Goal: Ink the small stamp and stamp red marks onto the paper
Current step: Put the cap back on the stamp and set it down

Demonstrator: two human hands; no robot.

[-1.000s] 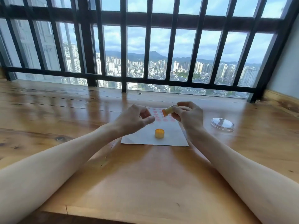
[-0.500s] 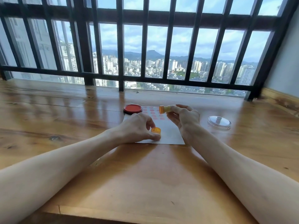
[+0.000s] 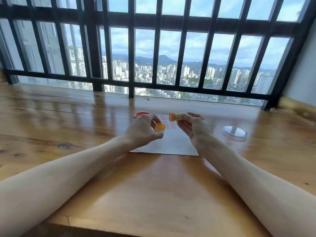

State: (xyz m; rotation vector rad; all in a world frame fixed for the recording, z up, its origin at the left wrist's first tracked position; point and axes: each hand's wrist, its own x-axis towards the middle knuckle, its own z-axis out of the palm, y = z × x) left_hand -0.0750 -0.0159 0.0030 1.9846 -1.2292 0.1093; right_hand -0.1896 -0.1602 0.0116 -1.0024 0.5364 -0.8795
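Right hand pinching small stamp sideways, left hand pinching its orange cap, both above red-marked paper on wooden table.

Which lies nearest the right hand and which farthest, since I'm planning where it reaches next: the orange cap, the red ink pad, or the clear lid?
From the right hand, in the head view:
1. Orange cap, just to its left, in the left hand's grip.
2. Clear lid, on the table to its right.
3. Red ink pad, far-left, behind the left hand.
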